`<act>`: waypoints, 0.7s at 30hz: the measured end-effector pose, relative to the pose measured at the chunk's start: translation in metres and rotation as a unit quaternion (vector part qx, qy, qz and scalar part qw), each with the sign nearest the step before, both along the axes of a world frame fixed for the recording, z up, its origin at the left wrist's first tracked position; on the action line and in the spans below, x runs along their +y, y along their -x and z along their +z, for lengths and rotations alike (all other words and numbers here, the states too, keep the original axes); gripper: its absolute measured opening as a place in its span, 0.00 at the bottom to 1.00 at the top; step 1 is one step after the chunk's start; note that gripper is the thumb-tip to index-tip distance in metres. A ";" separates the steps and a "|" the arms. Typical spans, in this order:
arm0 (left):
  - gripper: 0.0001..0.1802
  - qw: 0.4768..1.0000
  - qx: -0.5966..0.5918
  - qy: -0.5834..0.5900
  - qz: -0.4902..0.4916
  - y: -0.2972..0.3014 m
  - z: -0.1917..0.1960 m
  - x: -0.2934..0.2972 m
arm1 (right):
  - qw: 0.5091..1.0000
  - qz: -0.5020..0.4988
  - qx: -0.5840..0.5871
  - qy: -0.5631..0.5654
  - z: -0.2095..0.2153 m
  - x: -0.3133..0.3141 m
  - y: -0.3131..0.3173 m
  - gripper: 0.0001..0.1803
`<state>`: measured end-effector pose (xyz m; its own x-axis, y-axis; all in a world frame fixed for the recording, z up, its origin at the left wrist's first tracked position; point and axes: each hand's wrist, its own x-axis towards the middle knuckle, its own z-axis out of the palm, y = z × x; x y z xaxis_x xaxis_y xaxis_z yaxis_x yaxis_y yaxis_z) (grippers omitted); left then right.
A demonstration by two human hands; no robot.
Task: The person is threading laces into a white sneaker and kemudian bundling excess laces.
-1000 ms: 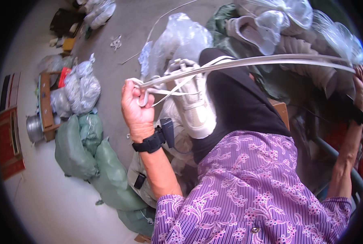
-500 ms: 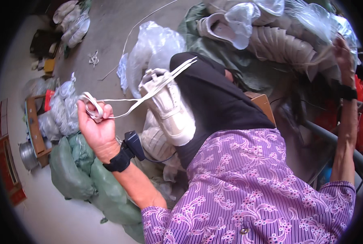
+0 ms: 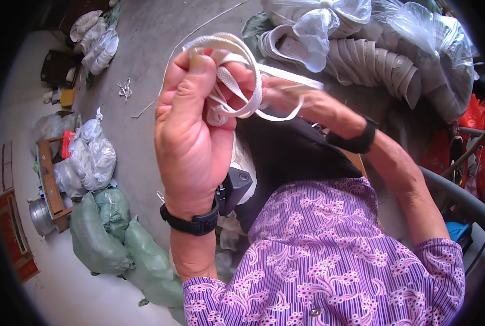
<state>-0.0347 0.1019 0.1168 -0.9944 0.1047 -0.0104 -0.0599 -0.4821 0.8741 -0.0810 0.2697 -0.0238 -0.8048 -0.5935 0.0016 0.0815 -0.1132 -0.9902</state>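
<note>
My left hand (image 3: 191,114) is raised in front of my lap, thumb and fingers closed on a loosely coiled white shoelace (image 3: 250,65). Loops of the lace stand out around the fingertips, and one flat length stretches rightward. My right hand (image 3: 299,103) has come in just behind these loops; its fingers are partly covered by the lace and blurred, so their grip does not show. Below my left hand, a sliver of a white shoe (image 3: 245,165) shows against my black-clad thigh. The rest of that shoe is hidden by my hand and wristband.
A stack of nested pale shoe parts (image 3: 373,68) and clear plastic bags (image 3: 443,60) lie at the far right. Green sacks (image 3: 98,233) and a wooden stool (image 3: 49,174) stand on the left. A grey metal tube (image 3: 454,195) curves past my right arm.
My left hand has moved right and up with the shoelace, now covering most of the shoe. My right hand has swung in from the pile at the far right to the lace.
</note>
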 end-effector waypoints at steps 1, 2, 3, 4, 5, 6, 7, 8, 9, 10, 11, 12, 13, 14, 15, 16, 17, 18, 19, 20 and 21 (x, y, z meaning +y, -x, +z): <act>0.16 1.000 0.004 0.006 0.017 -0.002 -0.006 -0.008 | 0.998 0.010 -0.054 -0.002 0.003 0.008 0.008 0.14; 0.12 0.999 -0.004 0.001 0.032 -0.001 -0.012 -0.009 | 0.999 -0.027 -0.040 -0.011 0.015 0.027 0.011 0.13; 0.09 0.999 -0.012 -0.006 0.040 0.001 -0.018 -0.007 | 0.997 -0.070 -0.025 -0.021 0.023 0.049 0.012 0.12; 0.09 0.998 -0.020 -0.003 0.058 0.002 -0.022 -0.001 | 0.991 -0.118 -0.044 -0.035 0.025 0.074 0.015 0.11; 0.09 0.998 -0.019 -0.015 0.051 0.002 -0.024 0.002 | 0.983 -0.168 -0.063 -0.048 0.029 0.100 0.016 0.12; 0.10 0.998 -0.033 0.008 0.061 0.001 -0.024 0.000 | 0.982 -0.173 -0.061 -0.046 0.038 0.119 0.016 0.12; 0.10 0.996 -0.045 0.029 0.073 0.002 -0.027 -0.001 | 0.982 -0.177 -0.055 -0.045 0.045 0.135 0.018 0.12; 0.10 0.996 -0.047 0.038 0.070 0.002 -0.028 0.000 | 0.982 -0.167 -0.013 -0.082 0.048 0.147 0.017 0.12; 0.10 0.997 -0.041 0.029 0.067 0.002 -0.031 0.000 | 0.979 -0.170 -0.002 -0.109 0.050 0.152 0.015 0.12; 0.10 0.997 -0.051 0.035 0.052 0.002 -0.035 0.001 | 0.973 -0.156 -0.029 -0.168 0.054 0.155 0.012 0.12; 0.10 0.997 -0.061 0.041 0.039 0.003 -0.038 0.002 | 0.962 -0.142 -0.056 -0.226 0.058 0.158 0.011 0.13; 0.12 0.996 -0.072 0.037 0.041 0.004 -0.038 0.009 | 0.952 -0.190 0.087 -0.222 0.024 0.170 0.006 0.16; 0.12 0.996 -0.066 0.035 0.045 0.004 -0.041 0.008 | 0.866 -0.135 0.172 -0.449 0.053 0.158 -0.002 0.20; 0.13 0.995 -0.073 0.062 0.025 0.004 -0.044 0.006 | 0.869 -0.132 0.173 -0.444 0.059 0.143 -0.005 0.21; 0.14 0.993 -0.080 0.088 0.002 0.003 -0.045 0.006 | 0.870 -0.133 0.173 -0.442 0.066 0.129 -0.009 0.22; 0.15 0.993 -0.069 0.095 0.003 0.000 -0.044 0.011 | 0.896 -0.120 0.150 -0.400 0.078 0.113 -0.012 0.21; 0.15 0.994 -0.065 0.093 0.002 -0.001 -0.042 0.015 | 0.919 -0.107 0.126 -0.357 0.088 0.098 -0.014 0.20; 0.15 0.988 -0.047 0.145 -0.001 -0.003 -0.038 0.018 | 0.950 -0.097 0.120 -0.270 0.090 0.084 -0.016 0.18; 0.16 0.980 -0.030 0.198 -0.003 -0.004 -0.036 0.022 | 0.973 -0.085 0.114 -0.179 0.090 0.071 -0.017 0.18; 0.15 0.979 -0.018 0.203 -0.008 -0.006 -0.035 0.026 | 0.983 -0.057 0.092 -0.147 0.092 0.060 -0.016 0.19; 0.15 0.979 -0.016 0.203 -0.008 -0.007 -0.038 0.029 | 0.991 -0.029 0.069 -0.114 0.096 0.050 -0.016 0.20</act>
